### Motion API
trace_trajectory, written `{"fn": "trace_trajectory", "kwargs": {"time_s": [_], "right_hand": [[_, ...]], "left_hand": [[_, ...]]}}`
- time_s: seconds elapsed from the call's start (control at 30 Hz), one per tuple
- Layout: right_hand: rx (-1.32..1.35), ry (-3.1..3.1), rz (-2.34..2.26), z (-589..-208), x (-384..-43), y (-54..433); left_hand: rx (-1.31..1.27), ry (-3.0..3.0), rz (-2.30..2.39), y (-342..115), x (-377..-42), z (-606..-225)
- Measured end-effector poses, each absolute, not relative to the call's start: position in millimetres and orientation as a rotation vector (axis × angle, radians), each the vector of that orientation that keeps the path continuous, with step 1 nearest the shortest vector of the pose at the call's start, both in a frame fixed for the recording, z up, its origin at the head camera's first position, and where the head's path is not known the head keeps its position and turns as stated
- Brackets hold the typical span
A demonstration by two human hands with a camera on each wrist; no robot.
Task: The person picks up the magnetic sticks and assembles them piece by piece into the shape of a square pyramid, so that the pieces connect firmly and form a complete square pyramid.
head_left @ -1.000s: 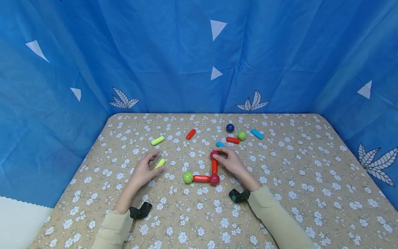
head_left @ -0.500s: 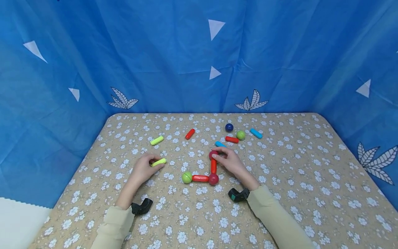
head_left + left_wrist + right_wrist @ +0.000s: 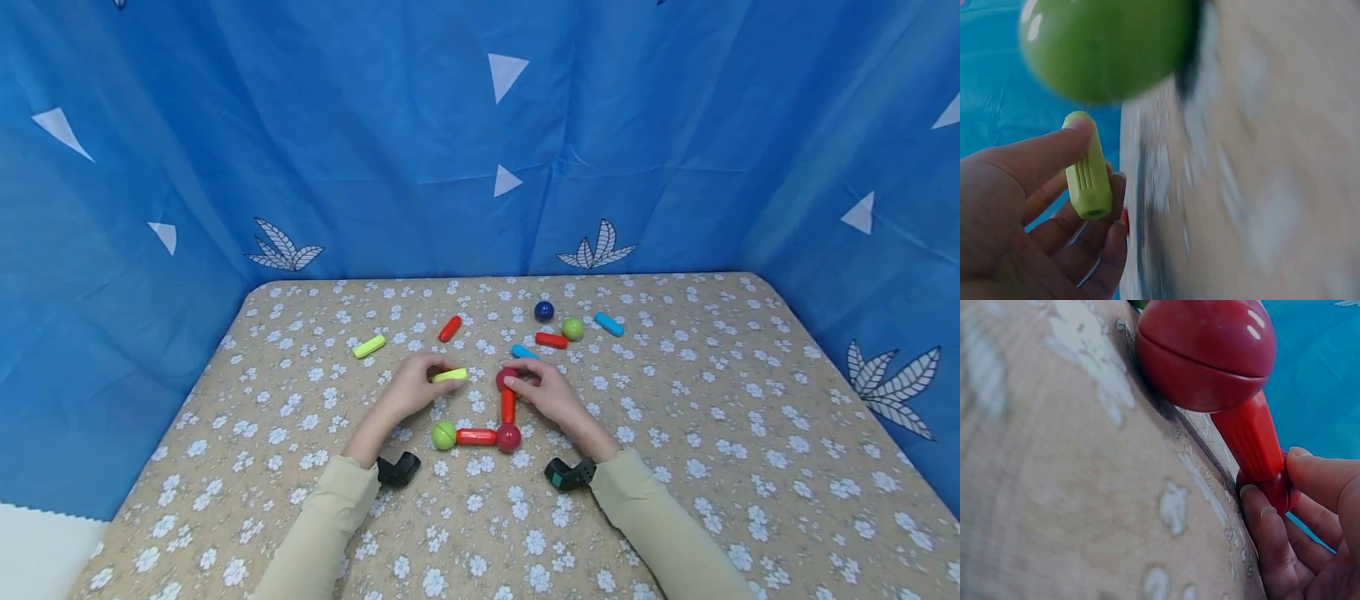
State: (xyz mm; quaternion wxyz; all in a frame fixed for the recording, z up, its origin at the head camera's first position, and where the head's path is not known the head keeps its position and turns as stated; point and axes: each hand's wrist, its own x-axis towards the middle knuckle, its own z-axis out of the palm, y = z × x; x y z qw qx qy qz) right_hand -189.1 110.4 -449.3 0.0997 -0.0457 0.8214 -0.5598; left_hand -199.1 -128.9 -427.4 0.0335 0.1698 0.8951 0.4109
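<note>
My left hand (image 3: pixel 418 385) pinches a yellow-green rod (image 3: pixel 1090 178) between thumb and fingers, just left of the far red ball (image 3: pixel 506 380). That ball is gripped by my right hand (image 3: pixel 551 390). From it a red rod (image 3: pixel 1250 437) runs toward me to a second red ball (image 3: pixel 508 437) at the corner. Another red rod (image 3: pixel 476 437) extends left from the corner and ends at a green ball (image 3: pixel 444 434), making an L shape on the table. In the left wrist view the green ball (image 3: pixel 1107 44) looms large above the held rod.
Behind the right hand lies a blue rod (image 3: pixel 524 352). Farther back are a dark blue ball (image 3: pixel 544 312), a green ball (image 3: pixel 572 328), a red rod (image 3: pixel 551 340) and another blue rod (image 3: pixel 609 324). A yellow-green rod (image 3: pixel 369 347) and a red rod (image 3: pixel 450 328) lie back left.
My left hand has taken hold of the yellow-green rod and carried it right, toward the far red ball. The right hand stays on that ball.
</note>
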Motion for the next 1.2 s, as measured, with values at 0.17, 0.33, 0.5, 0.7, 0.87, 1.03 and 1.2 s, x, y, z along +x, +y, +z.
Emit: {"fn": "trace_trajectory", "kwargs": {"time_s": [0.17, 0.33, 0.5, 0.7, 0.87, 1.03, 1.2], "right_hand": [[-0.162, 2.429, -1.665, -449.7, -188.4, 108.9], [-0.183, 2.412, -1.682, -450.2, -188.6, 108.9], [-0.194, 2.407, -1.685, -449.4, -188.9, 109.5], [-0.208, 2.411, -1.688, -446.9, -189.5, 111.4], [-0.192, 2.417, -1.653, -445.5, -189.6, 111.5], [-0.195, 2.436, -1.614, -445.9, -189.9, 110.5], [-0.210, 2.439, -1.611, -447.4, -190.8, 111.2]], "left_hand": [[0.573, 2.721, 1.279, -116.7, -203.5, -431.8], [0.591, 2.685, 1.291, -108.2, -205.4, -436.4], [0.664, 2.668, 1.284, -100.1, -205.5, -439.6], [0.698, 2.687, 1.303, -96.6, -206.3, -441.9], [0.718, 2.680, 1.311, -97.1, -206.7, -442.7], [0.714, 2.675, 1.315, -97.7, -206.4, -443.6], [0.714, 2.680, 1.321, -98.1, -206.0, -445.1]]}}
